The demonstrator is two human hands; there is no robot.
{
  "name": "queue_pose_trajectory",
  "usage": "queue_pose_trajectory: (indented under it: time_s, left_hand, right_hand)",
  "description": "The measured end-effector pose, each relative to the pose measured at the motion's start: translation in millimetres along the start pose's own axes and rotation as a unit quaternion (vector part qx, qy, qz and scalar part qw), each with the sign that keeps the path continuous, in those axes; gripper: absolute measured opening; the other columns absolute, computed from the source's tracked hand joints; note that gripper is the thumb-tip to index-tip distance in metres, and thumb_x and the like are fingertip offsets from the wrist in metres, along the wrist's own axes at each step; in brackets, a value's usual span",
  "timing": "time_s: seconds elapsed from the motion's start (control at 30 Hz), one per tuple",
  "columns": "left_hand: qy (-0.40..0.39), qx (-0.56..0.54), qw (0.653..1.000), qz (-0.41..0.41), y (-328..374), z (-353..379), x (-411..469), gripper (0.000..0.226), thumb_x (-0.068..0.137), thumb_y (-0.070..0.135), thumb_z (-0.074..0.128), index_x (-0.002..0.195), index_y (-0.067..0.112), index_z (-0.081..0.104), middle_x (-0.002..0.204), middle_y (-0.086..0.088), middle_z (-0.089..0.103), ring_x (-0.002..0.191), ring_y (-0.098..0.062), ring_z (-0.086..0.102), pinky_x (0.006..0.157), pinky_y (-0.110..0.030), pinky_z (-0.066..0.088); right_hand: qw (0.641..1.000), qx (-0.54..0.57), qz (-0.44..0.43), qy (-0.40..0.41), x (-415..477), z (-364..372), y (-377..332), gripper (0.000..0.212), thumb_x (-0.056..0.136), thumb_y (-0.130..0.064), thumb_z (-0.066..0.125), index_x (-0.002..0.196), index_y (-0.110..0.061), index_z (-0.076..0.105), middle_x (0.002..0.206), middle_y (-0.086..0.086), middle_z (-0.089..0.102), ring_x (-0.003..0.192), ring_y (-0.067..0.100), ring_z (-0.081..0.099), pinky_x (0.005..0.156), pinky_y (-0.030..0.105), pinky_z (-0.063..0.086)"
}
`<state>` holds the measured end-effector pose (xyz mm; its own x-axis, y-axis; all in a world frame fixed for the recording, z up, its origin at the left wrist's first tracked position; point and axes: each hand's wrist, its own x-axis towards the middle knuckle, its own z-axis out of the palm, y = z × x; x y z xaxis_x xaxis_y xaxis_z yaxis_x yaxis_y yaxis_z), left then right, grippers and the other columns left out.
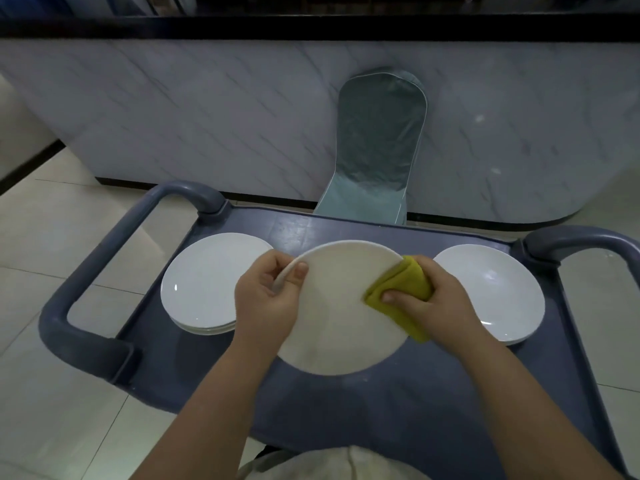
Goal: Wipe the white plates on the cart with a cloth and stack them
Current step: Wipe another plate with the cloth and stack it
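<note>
Over cart (346, 420), right hand (441, 299) fingers hidden behind plate (336, 327).

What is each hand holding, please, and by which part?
Left hand grips the plate by its left rim; right hand pinches the yellow cloth on the opposite rim.

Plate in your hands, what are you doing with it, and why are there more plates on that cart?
A person is wiping a white plate held above the grey cart. The left hand grips the plate's rim, and the right hand holds a folded yellow cloth against its right edge. A stack of white plates sits on the cart to the left, and more plates sit to the right.
</note>
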<state>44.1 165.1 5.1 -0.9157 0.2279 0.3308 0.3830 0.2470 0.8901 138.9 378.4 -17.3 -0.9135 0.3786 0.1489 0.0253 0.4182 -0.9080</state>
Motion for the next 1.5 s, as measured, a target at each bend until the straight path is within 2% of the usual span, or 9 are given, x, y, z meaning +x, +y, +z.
queue_pose_trajectory:
  time_s: [0.2, 0.4, 0.57, 0.77, 0.97, 1.1, 1.23, 1.33, 1.5]
  left_hand:
    - [-0.107, 0.176, 0.954, 0.216, 6, 7, 12, 0.018, 0.087, 0.032, 0.06, 0.076, 0.019, 0.063, 0.064, 0.007, 0.06, 0.056, -0.014, 0.053, 0.051, -0.033, 0.045]
    - [0.011, 0.023, 1.0, -0.001, 4, 0, 20, 0.025, 0.087, 0.03, 0.058, 0.071, 0.013, 0.052, 0.068, 0.002, 0.054, 0.06, -0.005, 0.047, 0.055, -0.016, 0.036]
    - [-0.12, 0.19, 0.95, 0.215, 0, 18, 20, 0.015, 0.087, 0.035, 0.058, 0.077, 0.023, 0.06, 0.062, 0.005, 0.059, 0.056, -0.016, 0.054, 0.05, -0.033, 0.045]
    - [0.007, -0.021, 0.999, -0.026, -3, 16, 25, 0.021, 0.091, 0.026, 0.062, 0.074, 0.015, 0.056, 0.068, 0.004, 0.057, 0.061, -0.004, 0.049, 0.055, -0.013, 0.038]
    - [-0.132, 0.123, 0.959, 0.221, 3, 36, 23, 0.013, 0.086, 0.032, 0.061, 0.077, 0.022, 0.064, 0.065, 0.007, 0.061, 0.058, -0.009, 0.053, 0.052, -0.028, 0.045]
    - [0.057, -0.09, 0.993, -0.047, 6, 33, 21, 0.017, 0.092, 0.021, 0.063, 0.076, 0.017, 0.061, 0.067, 0.007, 0.06, 0.063, -0.002, 0.053, 0.059, -0.017, 0.044]
    - [0.142, -0.217, 0.921, -0.291, -3, 61, -8, 0.02, 0.101, 0.033, 0.045, 0.09, 0.019, 0.054, 0.09, 0.001, 0.064, 0.08, -0.013, 0.06, 0.072, -0.028, 0.051]
    - [0.025, -0.165, 0.95, -0.262, -17, 52, -7, 0.017, 0.1, 0.031, 0.048, 0.098, 0.016, 0.055, 0.091, 0.003, 0.065, 0.078, -0.004, 0.061, 0.066, -0.017, 0.047]
    - [-0.048, -0.04, 0.997, -0.04, -8, 20, 41, 0.024, 0.093, 0.032, 0.06, 0.115, 0.025, 0.053, 0.106, 0.009, 0.063, 0.092, 0.004, 0.06, 0.075, -0.012, 0.047]
  right_hand:
    - [0.975, -0.166, -0.146, 0.008, 11, 17, -16, 0.042, 0.067, -0.065, 0.07, 0.097, -0.036, 0.066, 0.09, -0.02, 0.063, 0.082, 0.002, 0.055, 0.072, 0.018, 0.043]
    - [0.997, 0.027, 0.041, 0.062, 1, 9, 1, 0.037, 0.069, -0.034, 0.084, 0.089, -0.051, 0.057, 0.083, -0.033, 0.064, 0.082, -0.008, 0.059, 0.073, 0.025, 0.048]
    - [0.969, -0.203, -0.139, -0.024, 17, 11, -18, 0.04, 0.071, -0.062, 0.069, 0.098, -0.033, 0.067, 0.093, -0.014, 0.065, 0.086, 0.011, 0.058, 0.074, 0.033, 0.048]
    - [0.994, 0.061, 0.069, 0.057, 10, -9, -3, 0.031, 0.074, -0.031, 0.082, 0.094, -0.044, 0.062, 0.085, -0.023, 0.068, 0.083, 0.0, 0.061, 0.068, 0.014, 0.047]
    - [0.94, -0.286, -0.182, -0.038, 26, -9, -21, 0.044, 0.076, -0.065, 0.062, 0.103, -0.031, 0.067, 0.092, -0.01, 0.063, 0.085, 0.014, 0.057, 0.073, 0.033, 0.047]
    - [0.993, 0.011, 0.033, 0.111, 15, -17, -20, 0.03, 0.075, -0.038, 0.08, 0.099, -0.04, 0.063, 0.091, -0.021, 0.066, 0.085, -0.005, 0.059, 0.074, 0.012, 0.045]
    - [0.928, 0.256, 0.196, 0.188, -8, 21, 0, 0.028, 0.076, -0.034, 0.076, 0.1, -0.025, 0.065, 0.091, -0.01, 0.072, 0.087, 0.01, 0.067, 0.072, 0.027, 0.053]
    - [0.925, 0.241, 0.192, 0.223, -10, 18, 6, 0.016, 0.085, -0.028, 0.072, 0.099, -0.026, 0.064, 0.09, -0.011, 0.071, 0.083, 0.004, 0.066, 0.07, 0.023, 0.051]
    - [0.972, 0.135, 0.118, 0.149, -7, -13, 0, 0.013, 0.084, -0.022, 0.073, 0.09, -0.028, 0.063, 0.077, -0.021, 0.068, 0.07, -0.008, 0.059, 0.062, 0.009, 0.046]
